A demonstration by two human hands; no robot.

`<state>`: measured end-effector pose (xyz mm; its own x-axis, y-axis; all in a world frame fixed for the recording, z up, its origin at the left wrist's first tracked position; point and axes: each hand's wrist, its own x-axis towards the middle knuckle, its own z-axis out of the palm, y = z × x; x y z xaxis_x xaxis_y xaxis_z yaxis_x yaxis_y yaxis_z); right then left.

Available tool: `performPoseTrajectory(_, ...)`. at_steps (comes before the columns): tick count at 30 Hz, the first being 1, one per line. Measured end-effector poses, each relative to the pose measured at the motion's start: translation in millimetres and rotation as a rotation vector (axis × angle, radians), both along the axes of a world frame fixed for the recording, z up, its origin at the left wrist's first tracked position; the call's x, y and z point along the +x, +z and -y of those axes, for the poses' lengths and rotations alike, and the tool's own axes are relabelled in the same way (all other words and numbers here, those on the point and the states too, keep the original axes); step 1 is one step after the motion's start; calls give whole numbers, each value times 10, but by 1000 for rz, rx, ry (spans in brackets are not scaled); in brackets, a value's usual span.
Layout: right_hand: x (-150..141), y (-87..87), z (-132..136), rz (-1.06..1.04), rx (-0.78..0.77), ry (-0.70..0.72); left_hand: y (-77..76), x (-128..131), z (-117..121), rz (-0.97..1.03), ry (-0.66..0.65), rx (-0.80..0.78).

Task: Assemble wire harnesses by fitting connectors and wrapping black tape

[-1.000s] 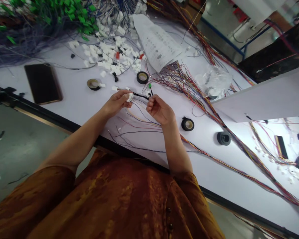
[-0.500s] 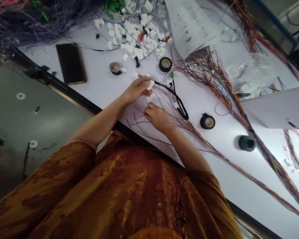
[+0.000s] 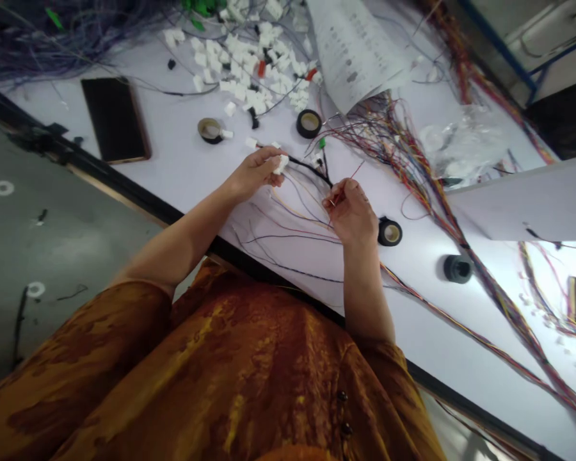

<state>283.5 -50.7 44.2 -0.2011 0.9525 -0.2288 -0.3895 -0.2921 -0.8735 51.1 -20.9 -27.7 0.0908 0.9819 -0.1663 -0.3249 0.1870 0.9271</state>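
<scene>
Left hand (image 3: 254, 177) pinched white connector (image 3: 281, 164), right hand (image 3: 355, 214) red wire (image 3: 358, 169); likely wire-handling step, next move needed connector steady.

Site appears to be a wire-harness workshop. Evidence: loose white connectors (image 3: 256, 99) strewn beyond the left hand (image 3: 256, 174); black tape roll (image 3: 386, 225) just beside the right hand (image 3: 352, 208); long wire bundle (image 3: 496, 298) farther right.
</scene>
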Motion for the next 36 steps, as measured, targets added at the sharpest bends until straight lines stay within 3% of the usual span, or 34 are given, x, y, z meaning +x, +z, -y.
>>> performPoseTrajectory(5,378,123,-104,-276,-193,-228,86,26,31,-5,68,-61)
performPoseTrajectory(9,614,117,-83,-449,-268,-324,153,50,37,-4,82,-71)
performPoseTrajectory(18,656,94,39,-561,-289,-313,102,45,56,5,74,-9)
performPoseTrajectory(26,632,105,20,-406,-196,-281,72,36,45,-59,52,-15)
performPoseTrajectory(30,352,116,168,-67,11,-90,52,68,36,-89,79,14)
performPoseTrajectory(34,-218,4,417,639,391,323,17,57,13,-96,53,24)
performPoseTrajectory(36,-497,-92,505,937,491,447,19,49,13,-96,43,12)
